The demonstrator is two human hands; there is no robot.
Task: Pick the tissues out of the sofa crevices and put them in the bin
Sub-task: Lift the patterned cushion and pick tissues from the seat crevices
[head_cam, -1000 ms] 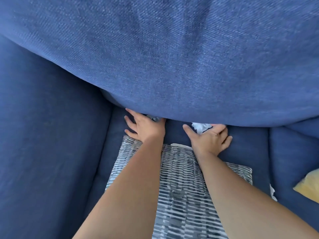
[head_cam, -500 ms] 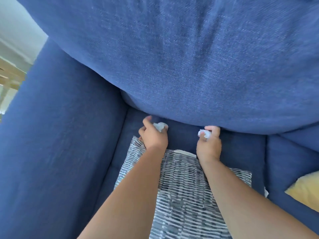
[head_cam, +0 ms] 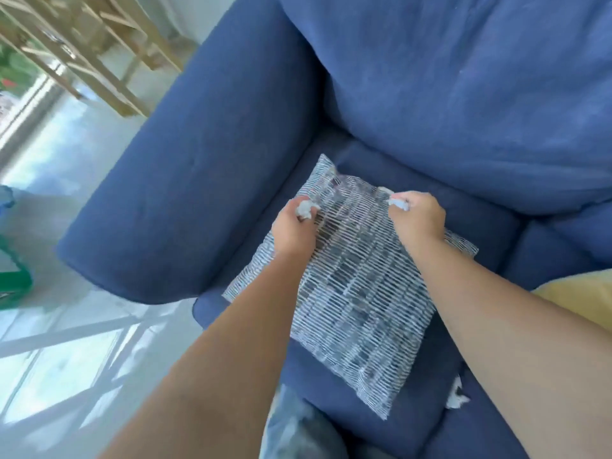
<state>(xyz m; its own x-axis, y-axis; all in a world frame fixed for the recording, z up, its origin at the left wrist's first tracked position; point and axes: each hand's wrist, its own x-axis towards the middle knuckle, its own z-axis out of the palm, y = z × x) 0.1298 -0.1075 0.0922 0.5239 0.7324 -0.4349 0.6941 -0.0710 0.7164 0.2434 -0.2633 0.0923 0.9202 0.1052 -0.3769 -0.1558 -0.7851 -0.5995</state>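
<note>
pale shiny floor [head_cam: 66, 200] fills the left side, with wooden furniture legs [head_cam: 99, 44] far left and a green object [head_cam: 13, 273] at the left edge. a blue sofa [head_cam: 463, 94] takes up the rest, its armrest [head_cam: 185, 180] on the left. a striped cushion [head_cam: 357, 293] lies on the seat. both hands hover over the cushion's far edge. the left hand [head_cam: 293, 228] has its fingers curled tight around a crumpled white tissue [head_cam: 305, 208]. the right hand [head_cam: 419, 220] is closed the same way on a second tissue [head_cam: 399, 204]. another white tissue scrap [head_cam: 457, 397] pokes from the seat crevice near right. a yellow cushion [head_cam: 583, 296] sits at the right edge.
</note>
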